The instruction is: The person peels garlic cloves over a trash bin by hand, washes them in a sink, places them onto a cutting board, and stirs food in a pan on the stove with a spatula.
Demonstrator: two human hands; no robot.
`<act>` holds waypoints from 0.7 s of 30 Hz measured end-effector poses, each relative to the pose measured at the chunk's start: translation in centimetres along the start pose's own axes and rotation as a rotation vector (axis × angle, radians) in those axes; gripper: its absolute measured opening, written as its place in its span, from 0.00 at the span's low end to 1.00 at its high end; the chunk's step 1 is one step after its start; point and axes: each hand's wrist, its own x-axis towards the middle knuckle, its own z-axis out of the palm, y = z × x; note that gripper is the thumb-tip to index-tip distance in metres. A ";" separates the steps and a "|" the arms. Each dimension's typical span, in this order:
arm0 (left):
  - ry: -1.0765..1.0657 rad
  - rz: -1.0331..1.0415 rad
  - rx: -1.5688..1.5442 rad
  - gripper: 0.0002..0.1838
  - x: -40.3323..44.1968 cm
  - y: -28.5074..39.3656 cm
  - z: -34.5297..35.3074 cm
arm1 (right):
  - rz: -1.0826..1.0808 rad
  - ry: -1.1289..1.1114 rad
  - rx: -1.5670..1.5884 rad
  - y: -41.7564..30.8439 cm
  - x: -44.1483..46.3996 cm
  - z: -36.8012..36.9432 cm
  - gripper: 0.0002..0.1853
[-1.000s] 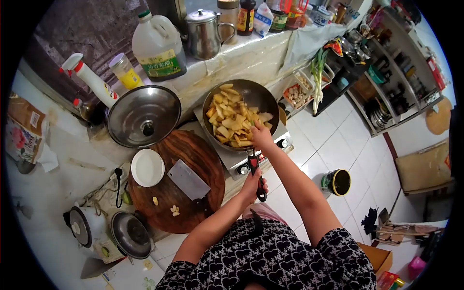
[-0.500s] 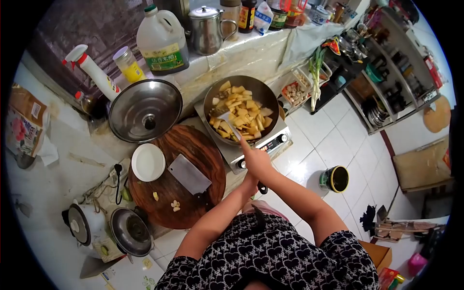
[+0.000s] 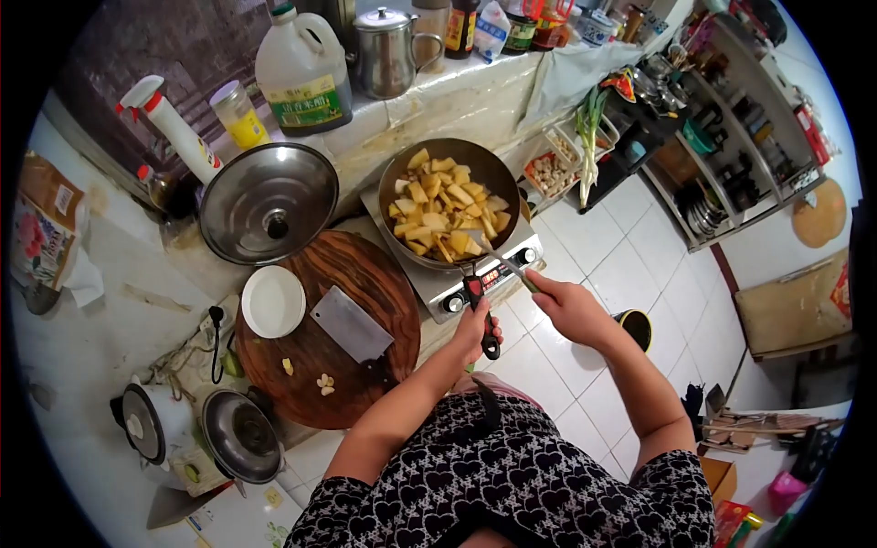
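A dark wok (image 3: pixel 501 178) full of yellowish potato pieces (image 3: pixel 443 203) sits on the induction cooker (image 3: pixel 438 297). My left hand (image 3: pixel 473 331) is wrapped round the wok's black handle (image 3: pixel 474 290), whose looped end sticks out below the fingers. To the right, my right hand (image 3: pixel 568 309) grips a metal spatula (image 3: pixel 504 260). Its blade lies among the potato pieces at the wok's near right side, and the shaft slants over the rim.
Left of the cooker, a round wooden chopping board (image 3: pixel 375 274) carries a cleaver (image 3: pixel 352 324), a white bowl (image 3: pixel 273 302) and garlic cloves (image 3: pixel 325 384). A large lid (image 3: pixel 269 203) leans behind it. A vinegar jug (image 3: pixel 301 73) and steel pot (image 3: pixel 385 55) line the ledge.
My right hand has swung right and away from the wok, drawing the spatula from the middle to the near right side. The potato pieces have shifted. My left hand now shows on the handle.
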 end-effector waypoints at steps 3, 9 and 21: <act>0.011 0.007 0.007 0.17 0.4 -0.3 -0.3 | 0.045 -0.154 -0.011 0.3 -0.3 -0.3 0.21; 0.029 0.001 0.037 0.16 0.1 -0.2 0.1 | -0.009 -0.009 -0.107 3.1 4.3 6.3 0.21; -0.001 -0.024 0.022 0.16 0.3 0.0 -0.2 | 0.036 -0.031 0.143 5.2 7.0 1.1 0.21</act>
